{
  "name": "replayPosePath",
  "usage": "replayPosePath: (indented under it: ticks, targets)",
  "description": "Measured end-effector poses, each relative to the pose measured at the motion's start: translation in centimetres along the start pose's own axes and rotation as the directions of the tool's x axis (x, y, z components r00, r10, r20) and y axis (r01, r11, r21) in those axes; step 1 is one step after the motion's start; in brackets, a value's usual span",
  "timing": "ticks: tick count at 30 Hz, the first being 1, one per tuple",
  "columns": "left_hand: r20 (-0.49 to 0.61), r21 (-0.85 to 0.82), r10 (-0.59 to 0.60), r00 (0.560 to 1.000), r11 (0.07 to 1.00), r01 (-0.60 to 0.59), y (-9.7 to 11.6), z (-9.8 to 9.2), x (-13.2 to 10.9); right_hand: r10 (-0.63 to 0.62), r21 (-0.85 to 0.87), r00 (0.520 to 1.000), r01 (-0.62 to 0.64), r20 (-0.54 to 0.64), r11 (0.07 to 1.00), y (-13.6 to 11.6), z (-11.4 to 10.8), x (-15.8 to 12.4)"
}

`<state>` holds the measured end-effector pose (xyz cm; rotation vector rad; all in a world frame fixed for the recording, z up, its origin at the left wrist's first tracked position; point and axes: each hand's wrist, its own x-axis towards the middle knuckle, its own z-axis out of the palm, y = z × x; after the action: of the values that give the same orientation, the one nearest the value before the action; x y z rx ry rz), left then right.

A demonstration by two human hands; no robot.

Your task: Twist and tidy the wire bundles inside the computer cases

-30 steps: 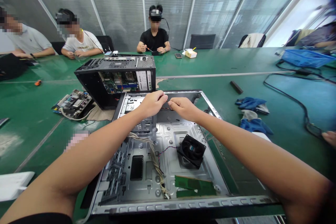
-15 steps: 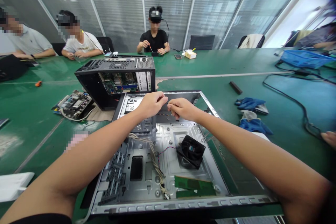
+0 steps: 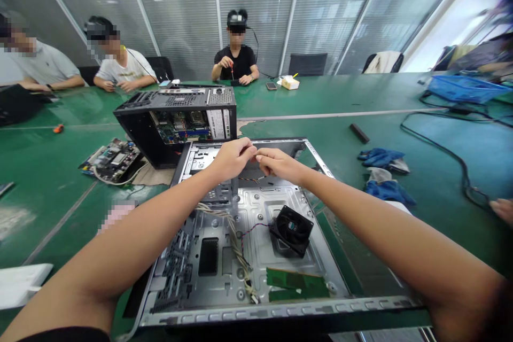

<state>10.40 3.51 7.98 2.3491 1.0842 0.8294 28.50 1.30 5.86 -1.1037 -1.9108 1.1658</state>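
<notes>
Both hands meet over the far end of an open computer case lying on its side. My left hand is closed in a pinch, its fingertips almost touching those of my right hand, which is curled closed too. Whatever sits between the fingers is too small to make out. Just below them a thin cable runs across the case. Nearer to me in the case are a black cooling fan, a bundle of beige cables and green memory modules.
A second computer tower stands behind the case, with a circuit board left of it. Blue gloves, a dark bar, a black cable and a blue basket lie to the right. Co-workers sit across the table.
My right hand's fingers have curled in closer to my left fingertips, and the dark thin piece between them no longer shows. Across the table, a co-worker's hand with a screwdriver has risen slightly.
</notes>
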Motion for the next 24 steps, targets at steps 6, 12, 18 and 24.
replayPosePath:
  ticks: [6, 12, 18, 24]
  targets:
    - [-0.006, 0.072, 0.046, 0.999, 0.996, -0.045, -0.05, 0.00, 0.15, 0.006, 0.037, 1.000, -0.007, 0.015, 0.999, -0.02, -0.05, -0.01]
    - [0.032, 0.156, 0.001, 0.999, 0.988, -0.006, -0.45, 0.18, 0.41, -0.112, -0.222, 0.993, 0.104, -0.024, 0.969, 0.34, 0.05, 0.43]
    - [0.003, 0.059, 0.014, 1.000, 0.998, -0.014, -0.40, 0.04, 0.34, -0.075, -0.103, 0.992, 0.064, -0.097, 0.993, 0.13, 0.28, 0.31]
    - [-0.020, -0.135, 0.036, 0.999, 0.990, -0.038, 0.08, -0.23, -0.04, 0.155, 0.475, 0.978, -0.203, 0.138, 0.856, -0.48, 0.22, -0.37]
